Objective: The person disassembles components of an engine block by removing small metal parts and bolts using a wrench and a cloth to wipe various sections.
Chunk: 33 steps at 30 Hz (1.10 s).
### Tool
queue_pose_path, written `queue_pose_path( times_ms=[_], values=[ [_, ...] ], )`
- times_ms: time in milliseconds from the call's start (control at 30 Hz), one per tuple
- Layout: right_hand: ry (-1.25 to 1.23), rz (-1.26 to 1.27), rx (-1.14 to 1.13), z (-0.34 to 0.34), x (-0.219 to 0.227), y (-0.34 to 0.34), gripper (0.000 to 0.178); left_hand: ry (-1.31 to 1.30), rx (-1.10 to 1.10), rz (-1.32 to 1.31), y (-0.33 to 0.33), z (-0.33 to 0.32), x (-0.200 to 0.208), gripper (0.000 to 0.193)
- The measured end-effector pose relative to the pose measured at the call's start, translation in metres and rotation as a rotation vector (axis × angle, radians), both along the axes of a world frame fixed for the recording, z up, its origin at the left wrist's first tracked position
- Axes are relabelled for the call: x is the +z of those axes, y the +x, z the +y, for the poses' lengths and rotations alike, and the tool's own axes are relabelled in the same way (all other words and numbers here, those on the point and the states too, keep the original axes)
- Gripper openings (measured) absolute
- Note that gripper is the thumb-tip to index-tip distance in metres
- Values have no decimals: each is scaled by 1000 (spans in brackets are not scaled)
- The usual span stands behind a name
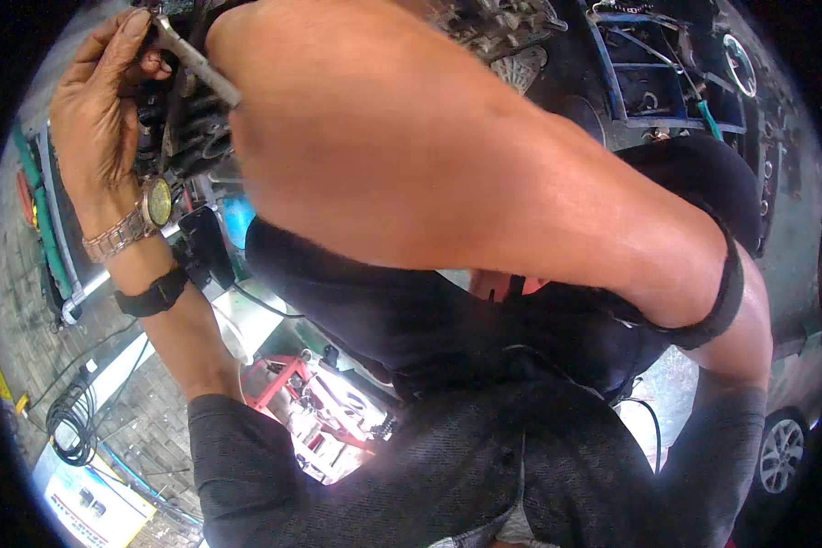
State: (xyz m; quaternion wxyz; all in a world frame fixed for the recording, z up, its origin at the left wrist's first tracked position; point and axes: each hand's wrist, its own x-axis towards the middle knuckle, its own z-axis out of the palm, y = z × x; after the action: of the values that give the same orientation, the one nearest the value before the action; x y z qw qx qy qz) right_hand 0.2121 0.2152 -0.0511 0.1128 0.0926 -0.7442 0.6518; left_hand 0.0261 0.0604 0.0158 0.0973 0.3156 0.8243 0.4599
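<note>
My left hand [100,110], with a metal watch [155,203] at its wrist, is at the upper left. Its fingers are curled, and the fingertips close on the head of a grey metal wrench [199,68]. The wrench slants down to the right until my right forearm [429,146] covers its other end. That forearm crosses the middle of the view, close and slightly blurred; my right hand's fingers are hidden. Dark, greasy engine parts [196,137] lie under the wrench, partly covered by the arm.
At the upper right, a blue-edged tray [639,91] holds tools, including a green-handled one [709,119]. Metal parts [511,32] lie at the top. A coiled black cable [71,429] and a red metal frame [288,374] are at lower left. A car wheel [781,455] shows at lower right.
</note>
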Motion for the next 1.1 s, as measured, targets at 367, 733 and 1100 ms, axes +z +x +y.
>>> queue_pose_path(
  times_ms=[367, 733, 1100],
  values=[
    [4, -131, -52, -38, -1, -26, 30, 4, 61, -22, -9, -3, 1, 16],
    [-36, -108, -32, -13, -8, 2, 27, -5, 119, -5, -9, -5, 3, 17],
    [-164, -75, -192, -37, -7, -7, 19, 21, 25, 21, 10, 4, -4, 15]
  ],
)
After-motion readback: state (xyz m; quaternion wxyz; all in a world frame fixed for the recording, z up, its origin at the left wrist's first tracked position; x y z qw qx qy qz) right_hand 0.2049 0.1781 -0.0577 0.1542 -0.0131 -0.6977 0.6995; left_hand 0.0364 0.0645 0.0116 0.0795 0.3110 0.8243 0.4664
